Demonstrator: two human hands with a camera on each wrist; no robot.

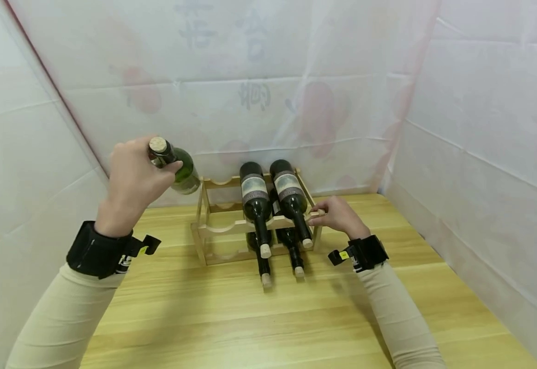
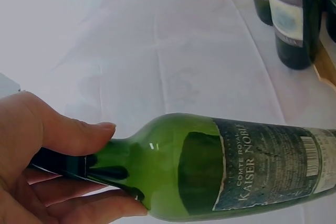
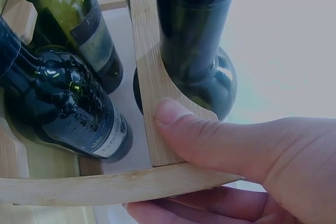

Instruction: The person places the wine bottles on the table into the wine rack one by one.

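Observation:
My left hand (image 1: 132, 174) holds a green wine bottle (image 1: 186, 173) by its corked neck, in the air at the rack's left. In the left wrist view, thumb and fingers wrap the neck, and a dark label (image 2: 262, 166) covers the bottle's body. A two-tier wooden wine rack (image 1: 222, 230) stands on the table. Its upper tier carries two dark bottles, one in the middle (image 1: 255, 188) and one on the right (image 1: 289, 184). Two more corked necks (image 1: 264, 267) poke out below. My right hand (image 1: 338, 216) pinches the rack's front right corner, thumb on the wooden rail (image 3: 149, 85).
The light wooden table (image 1: 231, 323) spreads in front of the rack. Whitish sheeting with faint red prints (image 1: 342, 61) hangs behind and at both sides. On the rack's left, the upper front rail shows curved notches (image 1: 215, 231) with no bottle in them.

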